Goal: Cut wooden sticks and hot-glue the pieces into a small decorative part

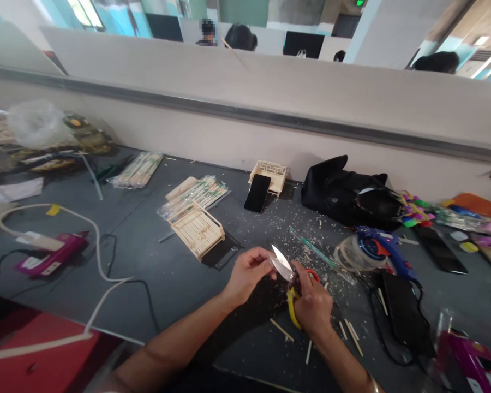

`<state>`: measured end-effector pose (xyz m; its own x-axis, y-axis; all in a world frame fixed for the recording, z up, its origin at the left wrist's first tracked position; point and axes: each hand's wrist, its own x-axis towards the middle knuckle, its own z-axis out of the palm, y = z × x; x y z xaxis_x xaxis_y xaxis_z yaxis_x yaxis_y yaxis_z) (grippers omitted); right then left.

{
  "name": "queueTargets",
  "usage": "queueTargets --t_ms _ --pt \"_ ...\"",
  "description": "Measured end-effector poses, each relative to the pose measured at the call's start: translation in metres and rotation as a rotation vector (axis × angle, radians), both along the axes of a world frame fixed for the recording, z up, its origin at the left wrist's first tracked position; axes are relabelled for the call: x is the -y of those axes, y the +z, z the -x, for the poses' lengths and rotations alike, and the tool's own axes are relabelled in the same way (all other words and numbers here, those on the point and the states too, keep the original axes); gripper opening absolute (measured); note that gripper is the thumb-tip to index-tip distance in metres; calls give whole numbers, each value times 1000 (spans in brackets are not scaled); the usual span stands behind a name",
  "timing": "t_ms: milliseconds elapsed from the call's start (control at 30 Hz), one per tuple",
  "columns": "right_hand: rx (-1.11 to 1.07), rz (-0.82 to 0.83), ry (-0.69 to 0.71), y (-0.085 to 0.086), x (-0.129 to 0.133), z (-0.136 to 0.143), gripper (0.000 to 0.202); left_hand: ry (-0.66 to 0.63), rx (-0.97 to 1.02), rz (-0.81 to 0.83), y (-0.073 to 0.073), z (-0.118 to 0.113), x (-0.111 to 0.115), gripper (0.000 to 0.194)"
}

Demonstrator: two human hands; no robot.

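Observation:
My right hand is closed around a pair of scissors with red and yellow handles. The bright blades point up and to the left, toward my left hand. That hand is pinched by the blades; whatever lies between its fingertips is too small to make out. Beyond it, to the left, sits a miniature bench-like frame of thin sticks. A smaller stick-built seat stands at the back, with a black phone leaning against it. Several loose sticks lie near my right wrist.
Small clippings are scattered over the dark table. Packets of sticks lie at the back left. On the right are a black bag, a blue glue gun and a black adapter. A white cable loops across the left.

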<state>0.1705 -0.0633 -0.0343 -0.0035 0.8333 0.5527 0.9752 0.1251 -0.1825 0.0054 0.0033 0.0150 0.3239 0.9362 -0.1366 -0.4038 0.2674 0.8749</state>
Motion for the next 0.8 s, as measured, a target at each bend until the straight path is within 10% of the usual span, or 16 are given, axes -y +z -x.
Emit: queueTargets --t_ms 800 --pt "151 -73 23 7 -3 -1 37 -79 -45 -81 0 6 -3 39"
